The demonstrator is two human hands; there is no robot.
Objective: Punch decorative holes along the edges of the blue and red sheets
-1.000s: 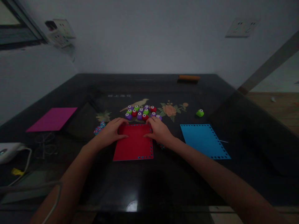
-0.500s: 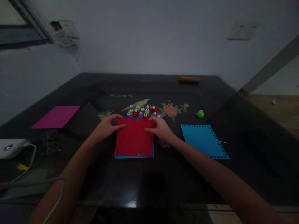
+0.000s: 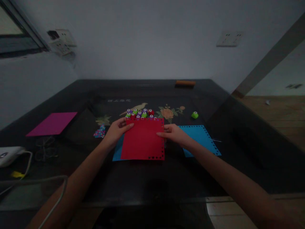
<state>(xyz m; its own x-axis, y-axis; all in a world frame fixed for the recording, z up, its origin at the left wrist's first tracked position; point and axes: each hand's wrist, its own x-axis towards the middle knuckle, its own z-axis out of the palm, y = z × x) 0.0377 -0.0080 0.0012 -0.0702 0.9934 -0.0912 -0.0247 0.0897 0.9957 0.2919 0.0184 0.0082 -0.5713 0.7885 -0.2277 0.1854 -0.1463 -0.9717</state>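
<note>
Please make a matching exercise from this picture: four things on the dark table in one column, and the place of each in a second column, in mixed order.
Things:
1. red sheet
2. pink sheet
3. single green punch
4. orange bar

Places:
A. at the far edge of the table, near the wall
B. between the left hand and the right hand
C. alone on the left side of the table
D. just beyond the blue sheet on the right

Pairs: 1-B, 2-C, 3-D, 4-A
</note>
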